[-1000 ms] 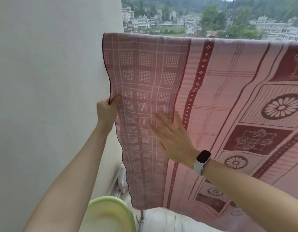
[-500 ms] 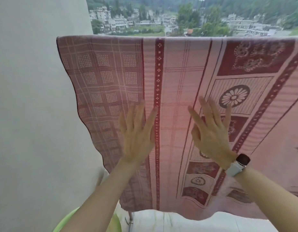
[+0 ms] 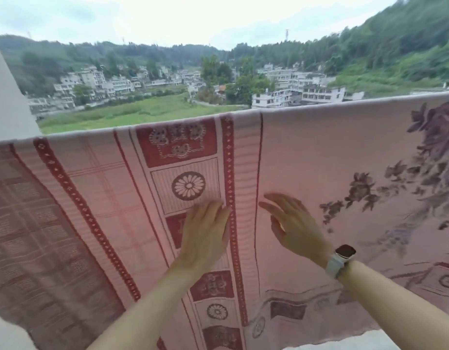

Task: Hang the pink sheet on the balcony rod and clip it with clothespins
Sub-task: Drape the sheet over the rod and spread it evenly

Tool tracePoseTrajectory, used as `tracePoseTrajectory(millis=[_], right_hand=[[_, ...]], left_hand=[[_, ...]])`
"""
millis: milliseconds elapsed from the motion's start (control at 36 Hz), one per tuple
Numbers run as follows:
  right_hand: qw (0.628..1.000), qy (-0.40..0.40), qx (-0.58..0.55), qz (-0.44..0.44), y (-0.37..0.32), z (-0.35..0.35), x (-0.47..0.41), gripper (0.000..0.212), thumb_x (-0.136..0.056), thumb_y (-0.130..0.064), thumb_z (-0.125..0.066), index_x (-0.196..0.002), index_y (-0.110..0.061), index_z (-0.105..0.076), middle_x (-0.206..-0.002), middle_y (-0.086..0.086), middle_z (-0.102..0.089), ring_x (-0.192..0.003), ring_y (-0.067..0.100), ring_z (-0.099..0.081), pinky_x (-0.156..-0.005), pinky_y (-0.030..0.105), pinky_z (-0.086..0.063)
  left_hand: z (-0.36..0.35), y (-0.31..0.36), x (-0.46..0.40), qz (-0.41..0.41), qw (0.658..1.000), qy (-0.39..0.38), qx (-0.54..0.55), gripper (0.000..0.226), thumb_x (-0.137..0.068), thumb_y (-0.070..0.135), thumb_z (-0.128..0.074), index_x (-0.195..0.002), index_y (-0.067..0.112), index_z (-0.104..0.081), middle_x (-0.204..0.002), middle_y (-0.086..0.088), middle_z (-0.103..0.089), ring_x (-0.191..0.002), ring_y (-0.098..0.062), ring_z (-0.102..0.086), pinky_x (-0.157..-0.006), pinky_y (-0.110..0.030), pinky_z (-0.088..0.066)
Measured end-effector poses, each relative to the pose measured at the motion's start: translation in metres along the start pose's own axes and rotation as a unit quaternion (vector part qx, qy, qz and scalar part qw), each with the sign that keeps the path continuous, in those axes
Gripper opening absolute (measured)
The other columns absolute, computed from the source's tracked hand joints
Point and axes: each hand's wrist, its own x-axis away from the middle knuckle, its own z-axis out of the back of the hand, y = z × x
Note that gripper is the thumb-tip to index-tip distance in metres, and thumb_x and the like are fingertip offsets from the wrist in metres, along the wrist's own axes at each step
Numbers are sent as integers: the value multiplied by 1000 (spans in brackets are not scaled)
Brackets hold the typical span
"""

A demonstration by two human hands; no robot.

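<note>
While draped over the rod, pink sheet (image 3: 306, 157) under both hands' flat, spread fingers (image 3: 213, 210), nothing gripped

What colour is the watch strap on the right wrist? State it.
White, with a dark watch face; the watch strap shows in the head view.

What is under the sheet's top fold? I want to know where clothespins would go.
The pink sheet covers its support completely; the rod is hidden. No clothespins show along the fold.
</note>
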Motion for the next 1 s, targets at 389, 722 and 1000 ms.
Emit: tracePoseTrajectory(millis=[389,722,1000], right_hand=[[982,103,156,18,163,119,-34,67,-83,-8,-47,-144,-18,-22,-154,7,-12,-143,26,-3,-112,58,-11],[972,98,162,-141,334,217,10,53,-84,-20,-28,-135,-12,-39,-138,11,-45,-133,26,-35,-113,43,-26],[935,60,249,-245,521,287,81,55,-85,-23,-24,-137,-15,-39,-141,9,-44,-133,26,-37,-108,50,-32]], left_hand=[[31,122,-180,44,992,101,-55,64,-83,36,-50,-140,16,-29,-143,-14,-33,-133,-34,-23,-107,-56,9],[2,288,-318,-79,990,115,13,23,-89,26,-52,-98,9,-63,-84,-9,-68,-72,-30,-64,-64,-35,-47],[-50,450,-433,-161,976,125,73,29,-97,32,-31,-96,16,-55,-94,-2,-63,-85,-23,-61,-59,-31,-40]])
